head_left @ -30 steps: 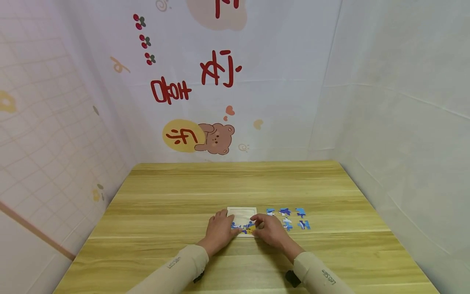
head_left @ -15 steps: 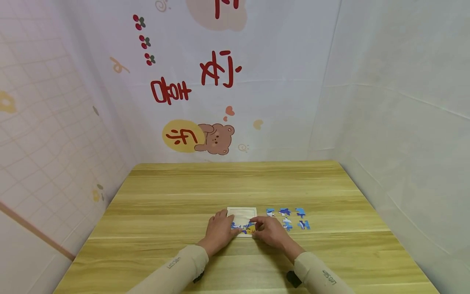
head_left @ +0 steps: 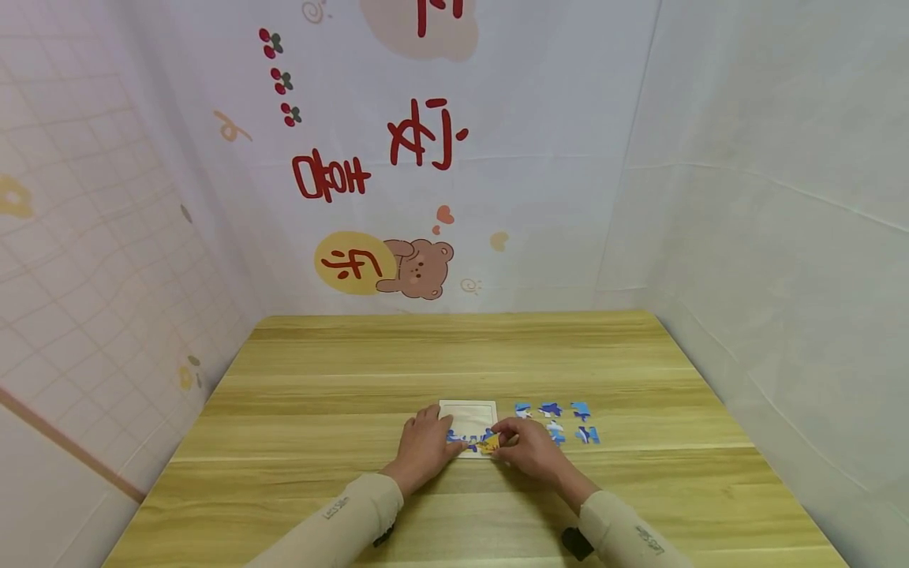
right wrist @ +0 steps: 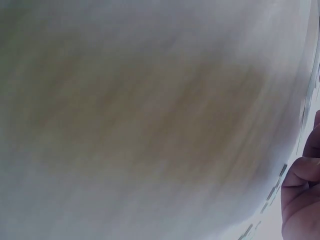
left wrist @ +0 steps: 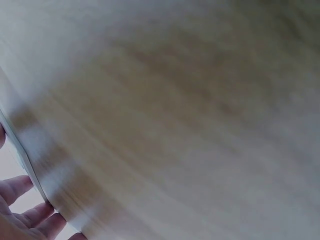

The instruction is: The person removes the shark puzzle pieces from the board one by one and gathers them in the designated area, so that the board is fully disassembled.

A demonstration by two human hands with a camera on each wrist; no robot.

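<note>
A small white puzzle tray (head_left: 467, 403) lies on the table in the head view, with blue and white pieces along its near side. My left hand (head_left: 424, 443) rests on the tray's left side, its thumb reaching over the near pieces. Fingertips of that hand (left wrist: 32, 215) lie along the tray's edge in the left wrist view. Between thumb and forefinger, my right hand (head_left: 531, 446) pinches a yellow and blue puzzle piece (head_left: 490, 446) at the tray's near right corner, overlapping the rim. The right wrist view catches only curled fingers (right wrist: 302, 195); the piece is hidden there.
Several loose blue and white puzzle pieces (head_left: 550, 409) lie in two rows right of the tray, close by the right hand. The wooden table (head_left: 341, 371) meets a printed cloth wall (head_left: 540, 260) behind and cloth sides left and right.
My right hand has shifted slightly right, and the yellow and blue puzzle piece has moved with it toward the tray's right rim. My left hand has stayed put.
</note>
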